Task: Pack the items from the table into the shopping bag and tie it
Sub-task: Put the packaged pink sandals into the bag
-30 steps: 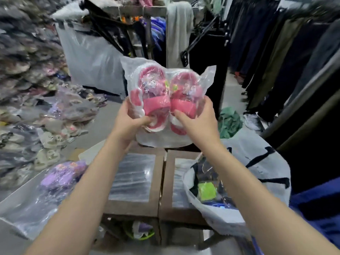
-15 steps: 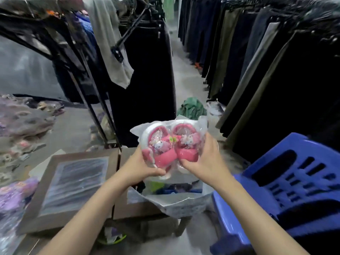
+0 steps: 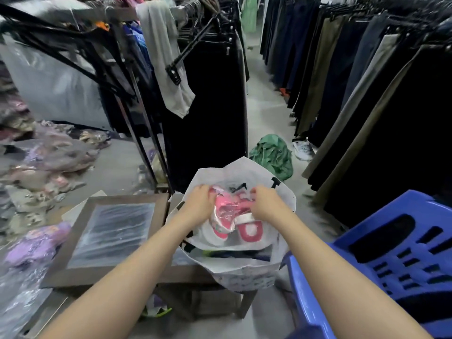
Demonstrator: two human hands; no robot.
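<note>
Left hand [image 3: 199, 204] and right hand [image 3: 267, 204] grip pink sandals [image 3: 231, 217] inside shopping bag [image 3: 241, 168].

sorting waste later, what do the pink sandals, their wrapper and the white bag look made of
Pink sandals: likely moulded rubber or foam, smooth pink and white, thick rounded shapes.
Wrapper: thin clear plastic film, glossy, with crinkled glare.
White bag: probably stiff plastic sheet, perhaps woven; matte, its creased sides stand open.

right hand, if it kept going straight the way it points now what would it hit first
The right hand grips the wrapped pink sandals; going on, forward and down, it would probably press them into the shopping bag's far wall, though depth is unclear.
</note>
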